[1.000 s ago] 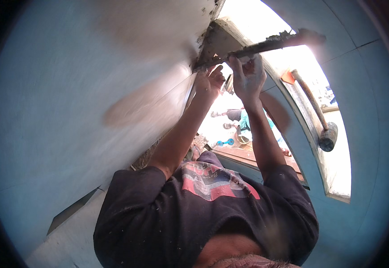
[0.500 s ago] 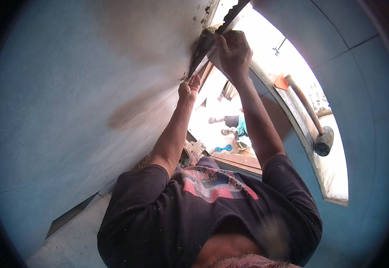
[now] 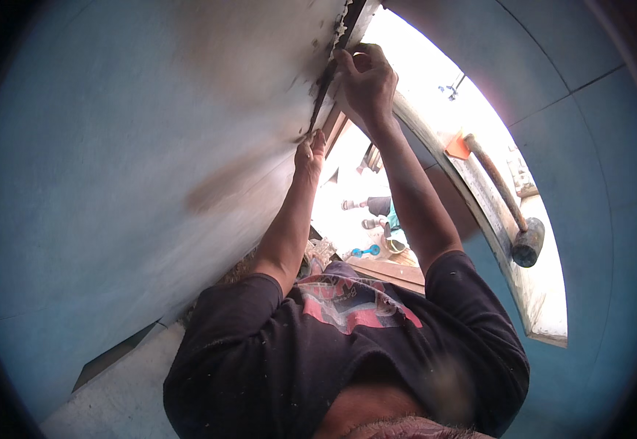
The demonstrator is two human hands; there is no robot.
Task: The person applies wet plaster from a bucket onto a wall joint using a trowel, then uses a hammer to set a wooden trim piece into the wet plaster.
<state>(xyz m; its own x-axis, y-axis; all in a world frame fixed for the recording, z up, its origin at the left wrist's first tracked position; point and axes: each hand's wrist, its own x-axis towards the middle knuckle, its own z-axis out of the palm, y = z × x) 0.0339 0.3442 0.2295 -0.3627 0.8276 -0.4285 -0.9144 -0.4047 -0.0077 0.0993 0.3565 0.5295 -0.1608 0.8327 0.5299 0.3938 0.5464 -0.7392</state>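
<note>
A long, narrow dark strip [image 3: 323, 94] with a ragged, pale-crusted edge lies along the corner of the tiled wall beside the opening. My left hand [image 3: 310, 148] is closed on its lower end, thumb and fingers pinched close to the wall. Higher up, my right hand [image 3: 370, 82] has curled fingers and a thumb against the strip's outer side. The strip's back face and my right fingertips are partly hidden. Pale filler clings to the wall edge above my right hand.
A mallet [image 3: 529, 241] with a wooden handle rests on the bright sill [image 3: 509, 219], near an orange piece [image 3: 457, 145]. Light blue tiled walls flank me. Below, beyond the opening, a person's legs [image 3: 366, 212] and a blue object [image 3: 366, 251] show on the floor.
The strip's upper part has swung left, in against the wall edge. My right hand moved left with it, while my left hand stayed nearly in place at the lower end.
</note>
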